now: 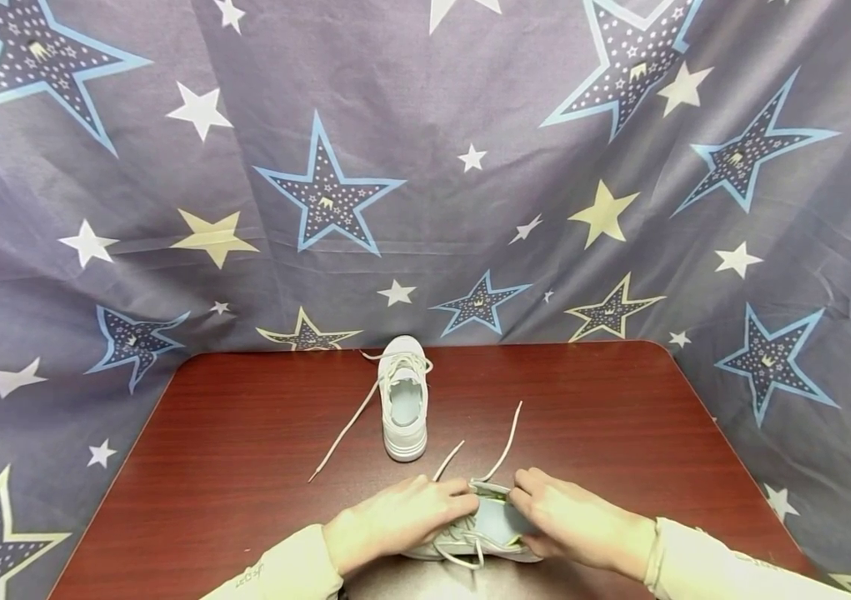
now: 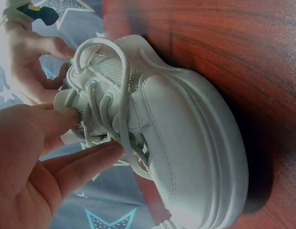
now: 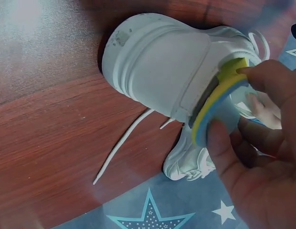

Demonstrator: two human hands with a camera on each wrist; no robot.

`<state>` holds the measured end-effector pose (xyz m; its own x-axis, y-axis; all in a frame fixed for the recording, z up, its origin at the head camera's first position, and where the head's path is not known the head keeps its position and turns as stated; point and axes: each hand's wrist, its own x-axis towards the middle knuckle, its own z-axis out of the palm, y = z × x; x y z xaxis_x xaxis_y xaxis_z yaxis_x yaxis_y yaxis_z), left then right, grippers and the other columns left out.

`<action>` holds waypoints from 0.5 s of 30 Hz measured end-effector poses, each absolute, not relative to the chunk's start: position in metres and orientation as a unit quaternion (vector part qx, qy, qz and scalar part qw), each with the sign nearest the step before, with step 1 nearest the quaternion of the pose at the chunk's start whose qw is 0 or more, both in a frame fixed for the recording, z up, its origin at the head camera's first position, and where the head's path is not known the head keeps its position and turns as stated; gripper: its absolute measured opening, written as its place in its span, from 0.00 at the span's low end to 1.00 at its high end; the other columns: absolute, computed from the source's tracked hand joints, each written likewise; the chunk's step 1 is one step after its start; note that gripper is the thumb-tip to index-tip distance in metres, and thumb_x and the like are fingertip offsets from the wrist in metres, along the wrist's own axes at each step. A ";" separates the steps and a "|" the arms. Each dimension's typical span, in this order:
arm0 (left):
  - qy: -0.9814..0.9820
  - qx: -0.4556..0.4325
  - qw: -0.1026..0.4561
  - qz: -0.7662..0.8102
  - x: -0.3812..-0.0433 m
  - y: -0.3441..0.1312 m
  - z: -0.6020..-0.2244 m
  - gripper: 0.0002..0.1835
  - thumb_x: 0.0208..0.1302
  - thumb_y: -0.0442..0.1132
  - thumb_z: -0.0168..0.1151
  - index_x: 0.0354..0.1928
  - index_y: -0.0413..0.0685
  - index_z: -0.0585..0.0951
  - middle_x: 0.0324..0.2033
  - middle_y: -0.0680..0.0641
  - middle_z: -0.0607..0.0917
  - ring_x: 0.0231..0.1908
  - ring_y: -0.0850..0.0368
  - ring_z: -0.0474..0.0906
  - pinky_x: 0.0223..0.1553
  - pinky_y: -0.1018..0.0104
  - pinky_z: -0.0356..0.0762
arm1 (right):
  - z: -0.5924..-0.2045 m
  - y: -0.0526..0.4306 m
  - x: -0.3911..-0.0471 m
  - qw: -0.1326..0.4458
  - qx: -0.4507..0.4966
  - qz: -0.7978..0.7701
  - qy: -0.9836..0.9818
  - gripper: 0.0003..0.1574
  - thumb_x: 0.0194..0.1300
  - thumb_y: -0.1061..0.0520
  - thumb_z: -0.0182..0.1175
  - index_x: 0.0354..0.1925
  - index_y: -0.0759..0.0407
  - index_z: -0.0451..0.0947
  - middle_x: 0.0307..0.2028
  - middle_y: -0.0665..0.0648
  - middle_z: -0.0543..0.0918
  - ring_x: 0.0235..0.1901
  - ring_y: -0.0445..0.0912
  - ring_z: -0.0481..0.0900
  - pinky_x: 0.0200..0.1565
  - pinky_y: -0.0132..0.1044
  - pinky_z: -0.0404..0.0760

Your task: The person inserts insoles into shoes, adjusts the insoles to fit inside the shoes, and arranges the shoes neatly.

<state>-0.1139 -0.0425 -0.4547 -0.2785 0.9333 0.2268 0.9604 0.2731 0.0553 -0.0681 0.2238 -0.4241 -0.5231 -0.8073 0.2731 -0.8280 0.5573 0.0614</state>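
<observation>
A white lace-up sneaker (image 2: 195,138) lies near the table's front edge, toe to the left, with loosened laces (image 2: 123,86). My left hand (image 1: 406,510) is over its front part and pinches the tongue (image 2: 62,99), thumb on the printed label, fingers behind. At the heel opening, my right hand (image 1: 583,518) pinches the heel end of an insole (image 3: 216,107). Its pale blue top faces up in the head view, and a yellow underside shows along its edge in the right wrist view. That heel end stands raised at the collar; the insole's front part is hidden inside the shoe.
The matching white sneaker (image 1: 405,442) stands farther back, toe toward the curtain, a long lace (image 1: 342,437) trailing left. The reddish-brown table (image 1: 245,433) ends at a grey curtain (image 1: 425,217) printed with stars. Loose lace ends (image 1: 509,437) from the near sneaker stretch backward over the table.
</observation>
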 end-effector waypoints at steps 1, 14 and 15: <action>-0.795 -0.595 0.073 -0.092 -0.114 -0.043 -0.454 0.08 0.64 0.38 0.65 0.43 0.55 0.77 0.39 0.57 0.79 0.24 0.64 0.79 0.23 0.73 0.74 | -0.424 0.223 -0.068 0.138 0.470 0.036 -0.871 0.28 0.40 0.50 0.80 0.33 0.51 0.72 0.30 0.43 0.64 0.27 0.36 0.64 0.31 0.24 0.68; -0.796 -0.593 0.072 -0.103 -0.112 -0.042 -0.454 0.08 0.64 0.37 0.66 0.42 0.55 0.77 0.40 0.57 0.79 0.25 0.64 0.79 0.24 0.73 0.75 | -0.430 0.220 -0.067 0.125 0.468 0.032 -0.874 0.25 0.42 0.49 0.79 0.31 0.50 0.72 0.29 0.44 0.65 0.26 0.37 0.66 0.30 0.25 0.68; -0.795 -0.593 0.073 -0.103 -0.112 -0.042 -0.455 0.08 0.64 0.37 0.66 0.41 0.55 0.77 0.40 0.57 0.79 0.25 0.64 0.79 0.24 0.73 0.75 | -0.430 0.220 -0.067 0.123 0.468 0.031 -0.875 0.26 0.42 0.48 0.80 0.32 0.51 0.72 0.29 0.44 0.65 0.26 0.37 0.66 0.30 0.25 0.68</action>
<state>-0.1125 -0.0424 -0.4551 -0.2863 0.9282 0.2376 0.9581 0.2756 0.0777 -0.0673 0.2201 -0.4302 -0.5320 -0.8104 0.2453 -0.8260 0.5605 0.0605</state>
